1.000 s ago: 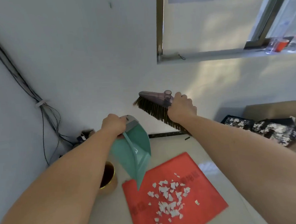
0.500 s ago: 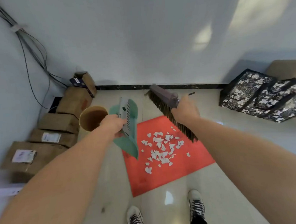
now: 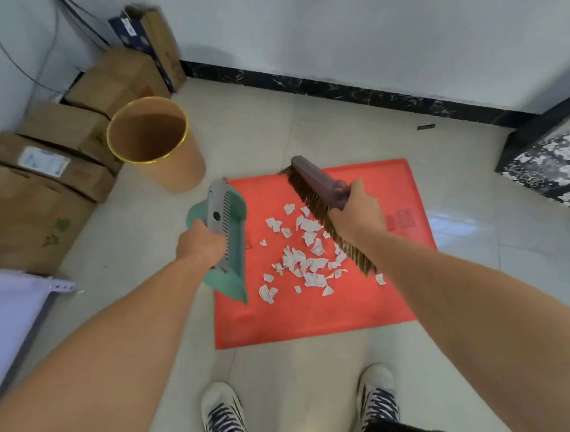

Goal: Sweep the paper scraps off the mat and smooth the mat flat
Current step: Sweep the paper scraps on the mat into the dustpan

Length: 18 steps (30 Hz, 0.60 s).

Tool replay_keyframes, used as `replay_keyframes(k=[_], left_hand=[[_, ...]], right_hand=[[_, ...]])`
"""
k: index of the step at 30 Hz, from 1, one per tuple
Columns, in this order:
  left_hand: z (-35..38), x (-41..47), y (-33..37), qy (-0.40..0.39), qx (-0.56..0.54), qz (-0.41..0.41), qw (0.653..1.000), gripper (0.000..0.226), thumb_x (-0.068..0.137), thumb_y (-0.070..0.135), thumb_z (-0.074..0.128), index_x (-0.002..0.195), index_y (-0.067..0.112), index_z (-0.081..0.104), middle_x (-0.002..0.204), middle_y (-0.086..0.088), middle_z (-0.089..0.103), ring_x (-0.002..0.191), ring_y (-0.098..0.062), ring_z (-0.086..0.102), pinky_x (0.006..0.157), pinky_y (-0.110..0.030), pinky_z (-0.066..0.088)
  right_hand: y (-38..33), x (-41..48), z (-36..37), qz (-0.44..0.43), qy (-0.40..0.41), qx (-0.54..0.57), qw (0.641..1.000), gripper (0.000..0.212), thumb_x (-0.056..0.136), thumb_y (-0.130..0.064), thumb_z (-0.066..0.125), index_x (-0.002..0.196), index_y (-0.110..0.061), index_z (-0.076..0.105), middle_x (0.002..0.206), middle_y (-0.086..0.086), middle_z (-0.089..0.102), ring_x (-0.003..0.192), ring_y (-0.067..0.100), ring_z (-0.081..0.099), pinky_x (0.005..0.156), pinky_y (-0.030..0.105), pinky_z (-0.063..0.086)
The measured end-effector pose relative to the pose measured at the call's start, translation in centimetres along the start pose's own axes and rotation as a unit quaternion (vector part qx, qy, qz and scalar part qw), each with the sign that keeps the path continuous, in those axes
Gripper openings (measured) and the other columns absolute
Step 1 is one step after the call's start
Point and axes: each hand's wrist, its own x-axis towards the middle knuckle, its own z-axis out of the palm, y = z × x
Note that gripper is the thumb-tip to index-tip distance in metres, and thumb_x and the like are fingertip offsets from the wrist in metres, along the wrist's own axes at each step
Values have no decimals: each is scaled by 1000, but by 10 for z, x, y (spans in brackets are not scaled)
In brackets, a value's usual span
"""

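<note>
Left hand (image 3: 199, 245) is curled round the grey handle of a green dustpan (image 3: 236, 218), held at the left edge of the red mat (image 3: 315, 316). Right hand (image 3: 356, 215) is wrapped round a brush (image 3: 311, 178), with its bristles slanted over the paper scraps (image 3: 310, 226). The scraps are scattered mid-mat. A brown bin (image 3: 179, 168) is noted beyond, to the left.

A plain room corner that reads as storage space: pale floor tiles (image 3: 305, 132), white walls (image 3: 333, 25) with dark marbled skirting (image 3: 336, 89), labelled cardboard boxes (image 3: 39, 209) stacked along the left of the frame, loose cables (image 3: 6, 52) in the upper left, a brown waste bin (image 3: 175, 168) beside the boxes.
</note>
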Motion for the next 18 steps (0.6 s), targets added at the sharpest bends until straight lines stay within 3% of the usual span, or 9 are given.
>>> replay_keyframes(k=[5, 7, 10, 13, 18], left_hand=[[74, 67, -44, 56, 26, 29, 998, 32, 96, 31, 48, 117, 8, 52, 110, -18, 59, 95, -37, 60, 81, -40, 53], [93, 89, -60, 77, 36, 39, 996, 35, 97, 33, 48, 118, 6, 53, 113, -20, 59, 91, -35, 56, 76, -37, 48], [115, 114, -76, 105, 58, 46, 992, 36, 95, 35, 48, 117, 8, 54, 109, -20, 59, 89, -36, 55, 71, -35, 42], [127, 129, -87, 155, 73, 59, 984, 31, 90, 38, 48, 106, 13, 57, 91, -12, 55, 83, -35, 54, 69, -35, 44], [130, 151, -103, 193, 114, 123, 967, 30, 80, 47, 48, 74, 18, 56, 78, -5, 59, 72, -31, 59, 61, -32, 48]], right_hand=[[43, 40, 99, -28, 6, 36, 999, 24, 93, -20, 54, 110, -16, 39, 98, 9, 57, 82, 28, 61, 64, 41, 55], [55, 53, 134, -34, 3, 61, 998, 23, 95, -23, 55, 110, -14, 39, 98, 7, 57, 80, 25, 58, 61, 35, 48], [66, 69, 178, -28, -19, 116, 993, 33, 96, -24, 57, 120, -8, 42, 103, 6, 54, 86, 24, 54, 70, 33, 42], [70, 77, 221, -2, -61, 152, 986, 36, 95, -20, 57, 124, -6, 41, 106, 7, 54, 87, 22, 52, 70, 30, 40], [73, 72, 283, 90, -115, 243, 959, 46, 91, -19, 61, 131, -10, 41, 112, 8, 57, 94, 27, 59, 70, 32, 51]])
